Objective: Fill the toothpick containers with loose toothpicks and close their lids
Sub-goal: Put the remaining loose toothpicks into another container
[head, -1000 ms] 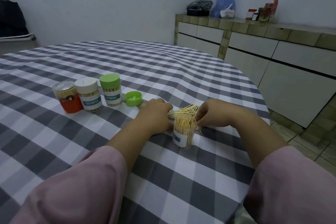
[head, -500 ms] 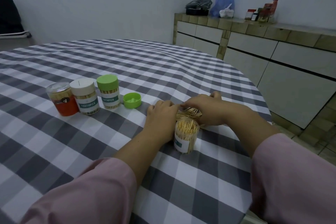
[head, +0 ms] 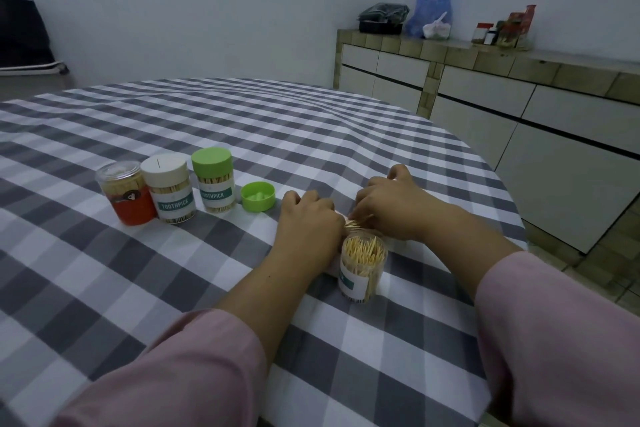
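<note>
Both hands are bunching the loose pale wooden toothpicks point(head: 356, 222) together on the checked grey-and-white surface point(head: 242, 121). The left hand point(head: 308, 218) and the right hand point(head: 391, 206) curl around the little pile, just behind the open clear plastic toothpick container point(head: 362, 269), which looks nearly full. Squeeze the sticks so they all point one way, then lift them and drop them in straight. The round green lid point(head: 258, 196) waits nearby.

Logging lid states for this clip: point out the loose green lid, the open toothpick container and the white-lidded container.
loose green lid point(head: 258, 197), head view, inside of the upturned cap
open toothpick container point(head: 362, 270), head view, clear side wall
white-lidded container point(head: 165, 166), head view, lid top
</note>
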